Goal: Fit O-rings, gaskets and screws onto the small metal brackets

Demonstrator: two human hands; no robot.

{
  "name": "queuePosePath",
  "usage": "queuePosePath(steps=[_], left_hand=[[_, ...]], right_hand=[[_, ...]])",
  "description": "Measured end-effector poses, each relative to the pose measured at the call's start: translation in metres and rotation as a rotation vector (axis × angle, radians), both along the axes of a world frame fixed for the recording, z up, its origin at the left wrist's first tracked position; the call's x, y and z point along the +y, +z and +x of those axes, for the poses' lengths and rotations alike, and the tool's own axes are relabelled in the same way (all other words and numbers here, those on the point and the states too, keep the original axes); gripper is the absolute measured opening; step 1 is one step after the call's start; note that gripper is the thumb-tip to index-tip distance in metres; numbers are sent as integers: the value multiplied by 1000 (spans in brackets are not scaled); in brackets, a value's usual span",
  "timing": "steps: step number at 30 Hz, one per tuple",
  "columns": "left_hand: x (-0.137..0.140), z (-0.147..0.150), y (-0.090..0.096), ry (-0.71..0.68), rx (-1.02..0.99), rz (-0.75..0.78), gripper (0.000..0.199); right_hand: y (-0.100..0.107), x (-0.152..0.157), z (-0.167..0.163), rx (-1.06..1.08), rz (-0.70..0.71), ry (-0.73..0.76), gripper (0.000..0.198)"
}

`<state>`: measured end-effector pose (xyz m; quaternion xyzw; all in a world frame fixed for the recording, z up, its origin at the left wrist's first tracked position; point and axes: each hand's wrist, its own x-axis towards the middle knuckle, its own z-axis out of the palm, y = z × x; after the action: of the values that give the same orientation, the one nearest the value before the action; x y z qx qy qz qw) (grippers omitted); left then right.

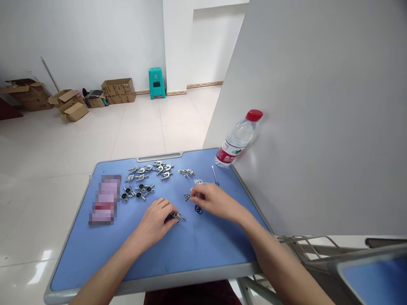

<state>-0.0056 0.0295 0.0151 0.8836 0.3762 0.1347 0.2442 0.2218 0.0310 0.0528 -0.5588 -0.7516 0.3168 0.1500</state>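
My left hand [158,220] is closed round a small silver metal fitting [178,216] with stubs, held low over the blue desk top; the fingers cover part of it. My right hand [211,199] is pinched at a little pile of small screws [187,196]; what lies between its fingertips is hidden. Just below that hand are several black rubber rings [199,209]. Flat metal plates [198,182] show partly behind it. Farther back lie several small metal pieces [186,172] and a screwdriver [215,173].
Silver fittings [141,170] and fittings with black centres [139,191] lie in groups on the desk [190,250]. A blurred pinkish object [105,199] is at left. A water bottle [238,140] leans against the grey panel [311,127]. Boxes [118,90] and a teal stool [157,82] stand behind.
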Motion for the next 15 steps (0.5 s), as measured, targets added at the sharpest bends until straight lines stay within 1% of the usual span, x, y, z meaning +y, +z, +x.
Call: queuePosePath(steps=[2, 5, 7, 10, 15], left_hand=[[0, 0, 2, 3, 1, -4, 6], [0, 0, 4, 0, -4, -4, 3], [1, -1, 5, 1, -9, -6, 3], [1, -2, 6, 6, -8, -10, 3], [2, -3, 4, 18, 10, -24, 7]], right_hand=[[2, 7, 16, -39, 37, -171, 15], [6, 12, 35, -84, 47, -253, 18], [9, 12, 40, -106, 37, -246, 18], [11, 10, 37, -144, 6, -179, 16], [4, 9, 28, -235, -17, -66, 13]])
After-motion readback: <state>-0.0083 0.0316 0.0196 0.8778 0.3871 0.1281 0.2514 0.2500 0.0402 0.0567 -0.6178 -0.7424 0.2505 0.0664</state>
